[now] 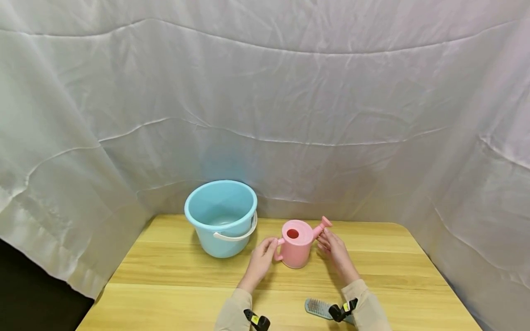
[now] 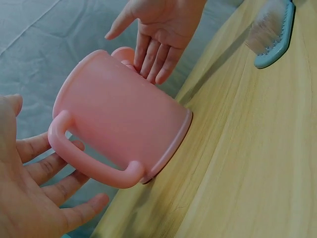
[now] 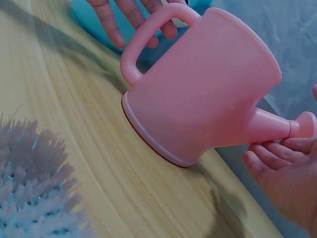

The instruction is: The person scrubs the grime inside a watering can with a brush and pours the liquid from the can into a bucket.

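A pink watering can (image 1: 296, 255) stands upright on the wooden table, between my two hands. Beside its loop handle (image 2: 94, 166) is my left hand (image 1: 261, 261), its fingers extended behind the loop and the thumb apart. My right hand (image 1: 337, 253) is at the spout (image 3: 271, 126), with loosely straight fingers right against its underside and the palm turned toward the can. Neither hand curls around the can. Through the round opening in the can's top, a darker red inside shows in the head view.
A light blue bucket (image 1: 221, 241) with a white handle (image 1: 238, 237) stands left of the can, near the back edge. A blue brush (image 1: 318, 308) lies bristles up near the front, partly hidden by the right wrist. Grey curtains (image 1: 290, 101) surround the table (image 1: 178, 276).
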